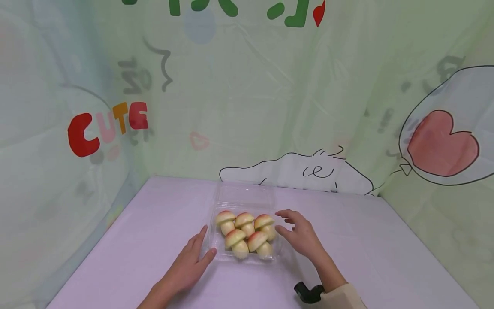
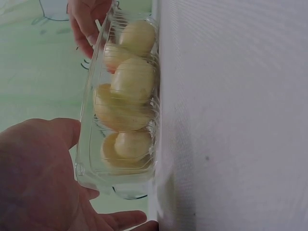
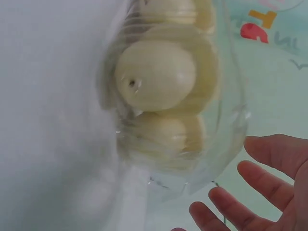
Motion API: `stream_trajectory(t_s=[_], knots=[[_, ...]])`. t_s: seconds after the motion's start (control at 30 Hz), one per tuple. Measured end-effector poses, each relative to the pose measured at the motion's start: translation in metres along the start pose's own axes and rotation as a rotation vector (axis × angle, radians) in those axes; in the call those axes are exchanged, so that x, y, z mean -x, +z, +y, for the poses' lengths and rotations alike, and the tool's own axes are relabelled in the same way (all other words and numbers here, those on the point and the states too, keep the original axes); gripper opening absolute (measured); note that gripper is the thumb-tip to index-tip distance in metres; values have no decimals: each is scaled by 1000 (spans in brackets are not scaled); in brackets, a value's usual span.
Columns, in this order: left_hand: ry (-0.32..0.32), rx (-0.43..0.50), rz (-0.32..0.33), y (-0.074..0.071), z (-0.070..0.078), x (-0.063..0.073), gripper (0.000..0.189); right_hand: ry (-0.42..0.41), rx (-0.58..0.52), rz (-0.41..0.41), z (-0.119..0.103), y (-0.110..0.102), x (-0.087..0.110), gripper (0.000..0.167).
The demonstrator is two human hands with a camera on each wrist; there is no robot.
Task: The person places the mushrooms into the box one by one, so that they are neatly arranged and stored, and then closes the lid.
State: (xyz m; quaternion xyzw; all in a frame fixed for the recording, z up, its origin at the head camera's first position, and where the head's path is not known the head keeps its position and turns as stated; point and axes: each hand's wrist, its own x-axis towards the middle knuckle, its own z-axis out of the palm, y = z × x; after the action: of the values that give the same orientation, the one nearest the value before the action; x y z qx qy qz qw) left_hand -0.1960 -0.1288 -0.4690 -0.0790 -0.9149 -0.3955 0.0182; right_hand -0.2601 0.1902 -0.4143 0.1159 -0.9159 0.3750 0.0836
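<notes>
A clear plastic box (image 1: 212,234) stands on the table with its lid (image 1: 245,195) folded back on the far side. Several toy-like mushrooms (image 1: 257,241) lie inside in two rows, with pale stems and yellow caps blushed red. My left hand (image 1: 189,262) is at the box's left side, fingers extended, thumb near the front left corner; in the left wrist view the thumb tip overlaps the rim. On the other side, my right hand (image 1: 302,236) is spread with slightly bent fingers, its fingertips close to the box's right edge. Neither hand grips anything.
The table (image 1: 347,240) has a pale lilac cover. Printed curtains (image 1: 251,94) hang behind it and on both sides. A black object (image 1: 308,293) sits by the right sleeve (image 1: 343,297).
</notes>
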Motion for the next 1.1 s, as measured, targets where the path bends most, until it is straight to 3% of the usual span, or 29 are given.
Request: stream_trajectory(t_s=[0.17,0.53,0.93,1.1], knots=[[-1,6,-3,0,0,0,75,64,-11,7,13,5,-9,41],[6,6,0,1,-3,-3,75,197,-198,29,26,13,-33,47],[12,3,4,4,-5,-3,75,412,-508,-40,52,25,-58,48],[8,-2,6,1,-3,-2,75,443,-546,-94,54,25,-65,47]])
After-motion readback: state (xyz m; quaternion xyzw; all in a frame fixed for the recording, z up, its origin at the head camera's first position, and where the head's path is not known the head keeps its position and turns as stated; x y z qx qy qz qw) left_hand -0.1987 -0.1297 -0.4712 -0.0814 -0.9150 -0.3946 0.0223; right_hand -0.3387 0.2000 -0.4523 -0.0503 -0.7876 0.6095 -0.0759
